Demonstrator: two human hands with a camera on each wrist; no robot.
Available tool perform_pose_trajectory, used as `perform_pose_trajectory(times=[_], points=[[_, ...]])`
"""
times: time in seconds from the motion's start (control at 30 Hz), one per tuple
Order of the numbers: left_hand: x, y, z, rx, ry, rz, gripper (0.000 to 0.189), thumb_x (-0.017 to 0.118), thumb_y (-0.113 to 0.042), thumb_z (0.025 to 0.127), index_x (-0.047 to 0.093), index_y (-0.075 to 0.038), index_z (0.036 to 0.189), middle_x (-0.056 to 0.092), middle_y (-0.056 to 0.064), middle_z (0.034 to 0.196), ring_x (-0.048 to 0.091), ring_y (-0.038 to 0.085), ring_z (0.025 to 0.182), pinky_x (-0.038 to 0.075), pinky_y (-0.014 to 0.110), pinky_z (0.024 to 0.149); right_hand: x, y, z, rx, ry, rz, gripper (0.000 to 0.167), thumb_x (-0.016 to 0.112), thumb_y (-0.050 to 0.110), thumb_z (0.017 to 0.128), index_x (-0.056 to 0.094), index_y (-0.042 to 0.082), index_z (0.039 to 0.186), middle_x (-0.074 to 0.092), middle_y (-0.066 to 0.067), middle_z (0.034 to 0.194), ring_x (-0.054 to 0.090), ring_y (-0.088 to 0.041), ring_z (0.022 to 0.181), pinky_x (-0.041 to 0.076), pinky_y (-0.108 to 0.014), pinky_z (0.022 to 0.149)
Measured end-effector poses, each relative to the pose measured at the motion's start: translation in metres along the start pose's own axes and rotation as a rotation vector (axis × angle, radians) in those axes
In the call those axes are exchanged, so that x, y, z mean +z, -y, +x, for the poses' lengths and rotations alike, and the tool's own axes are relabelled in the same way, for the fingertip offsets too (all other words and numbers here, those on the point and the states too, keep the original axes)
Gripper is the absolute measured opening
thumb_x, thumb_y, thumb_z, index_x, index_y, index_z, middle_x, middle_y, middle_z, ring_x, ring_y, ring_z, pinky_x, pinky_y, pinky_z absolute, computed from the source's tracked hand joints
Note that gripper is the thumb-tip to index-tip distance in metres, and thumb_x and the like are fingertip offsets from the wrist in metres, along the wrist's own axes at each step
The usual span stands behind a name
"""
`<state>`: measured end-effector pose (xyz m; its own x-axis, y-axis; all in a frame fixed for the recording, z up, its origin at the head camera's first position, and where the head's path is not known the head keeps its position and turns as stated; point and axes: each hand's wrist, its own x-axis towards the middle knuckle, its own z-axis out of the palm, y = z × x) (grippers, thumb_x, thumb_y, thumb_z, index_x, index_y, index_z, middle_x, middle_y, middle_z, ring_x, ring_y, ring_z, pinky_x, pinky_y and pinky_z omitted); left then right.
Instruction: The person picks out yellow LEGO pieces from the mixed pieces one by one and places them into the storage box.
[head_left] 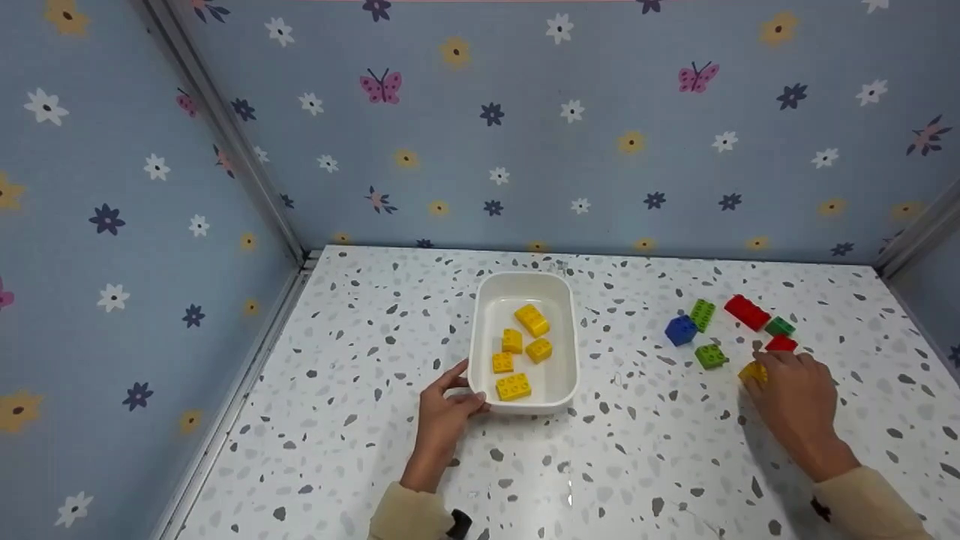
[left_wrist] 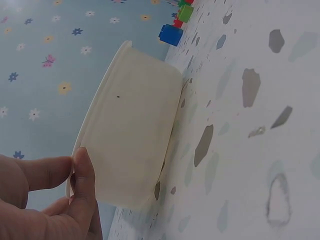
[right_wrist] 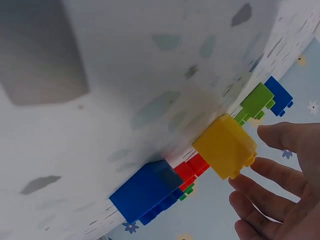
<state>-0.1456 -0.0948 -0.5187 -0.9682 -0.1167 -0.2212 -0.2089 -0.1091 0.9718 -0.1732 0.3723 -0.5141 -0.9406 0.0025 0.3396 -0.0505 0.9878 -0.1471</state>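
My left hand (head_left: 444, 416) pinches the near-left rim of a white plastic tub (head_left: 559, 382) between thumb and fingers, as the left wrist view also shows. Several yellow toy bricks (head_left: 514, 387) lie inside the tub. Over on the right, my right hand (head_left: 799, 394) is at a loose yellow brick (right_wrist: 225, 145). In the right wrist view its fingertips are at the brick's studded side, while the thumb stands apart from it. A blue brick (right_wrist: 147, 192) sits close by; the hand hides it in the head view.
Beyond the right hand lie another blue brick (head_left: 681, 330), light green bricks (head_left: 710, 356), a long red brick (head_left: 747, 312), a smaller red one (head_left: 781, 343) and a dark green one (head_left: 780, 326). Flower-patterned panels (head_left: 525, 150) border the speckled table (head_left: 337, 450).
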Motion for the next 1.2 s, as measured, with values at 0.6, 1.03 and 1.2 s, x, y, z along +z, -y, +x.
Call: perform_pose_trajectory(times=[0.6,1.03,1.2], points=[[0.0008,-0.0011,-0.0005,0.004,-0.007,0.007,0.065,0.069,0.012,0.092,0.051,0.003,0.154,0.051,0.022,0.124,0.069,0.016,0.086,0.066,0.031,0.08,0.0045,-0.0071,0.0004,-0.007,0.02,-0.023,0.041,0.084,0.0,0.082,0.07,-0.014,0.118,0.07,-0.037,0.108,0.059,-0.052,0.086,0.052,-0.067,0.081],[0.0,-0.0004,0.0002,0.006,-0.003,-0.015,0.065,0.069,0.013,0.092,0.05,0.005,0.154,0.052,0.022,0.122,0.069,0.015,0.083,0.066,0.032,0.08,0.0013,-0.0085,0.0003,-0.008,0.001,-0.006,0.04,0.084,-0.002,0.081,0.071,-0.014,0.116,0.071,-0.036,0.104,0.06,-0.051,0.083,0.052,-0.067,0.08],[0.0002,-0.0006,0.0002,0.008,-0.004,-0.013,0.065,0.068,0.013,0.092,0.049,0.006,0.154,0.053,0.021,0.12,0.069,0.015,0.082,0.067,0.032,0.08,-0.0023,-0.006,0.0022,-0.017,-0.006,0.005,0.041,0.083,-0.002,0.081,0.071,-0.012,0.12,0.071,-0.035,0.103,0.059,-0.049,0.081,0.051,-0.066,0.079]])
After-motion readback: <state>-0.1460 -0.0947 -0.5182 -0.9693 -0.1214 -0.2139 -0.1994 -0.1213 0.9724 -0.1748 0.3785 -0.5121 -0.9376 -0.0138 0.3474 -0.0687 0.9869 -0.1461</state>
